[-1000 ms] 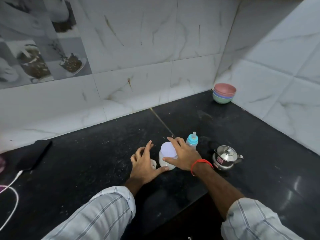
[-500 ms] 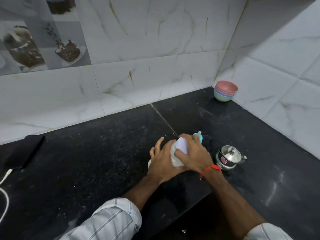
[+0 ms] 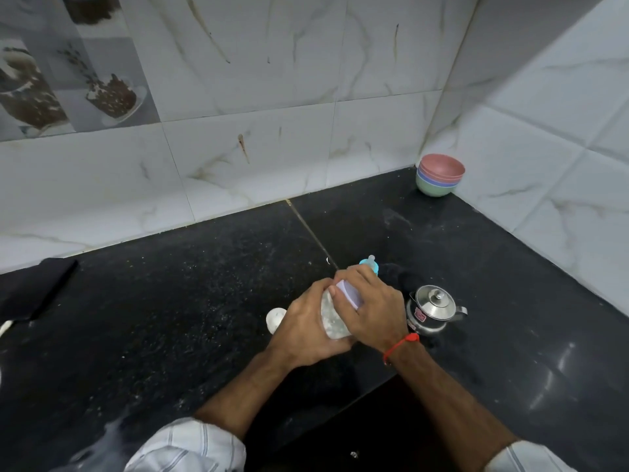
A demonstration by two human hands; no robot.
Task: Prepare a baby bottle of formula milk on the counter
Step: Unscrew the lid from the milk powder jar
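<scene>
A translucent white jar [image 3: 332, 318] with a pale purple lid [image 3: 349, 294] is tilted between both hands above the black counter [image 3: 170, 318]. My left hand [image 3: 306, 328] wraps the jar's body from the left. My right hand [image 3: 371, 308] is closed over the lid from the right. Behind my right hand, the baby bottle [image 3: 369, 264] shows only its blue collar and clear teat. A small white round object [image 3: 275, 318] sits on the counter just left of my left hand.
A small steel kettle [image 3: 432, 310] with a lid stands right of my right hand. Stacked pastel bowls [image 3: 439, 175] sit in the far corner. A dark flat object [image 3: 34, 287] lies at the left edge, and the counter's front edge runs below my wrists.
Both hands have gone from resting beside and on the upright jar to gripping it. The jar now tilts in my hands, the left hand on its body and the right on its lid.
</scene>
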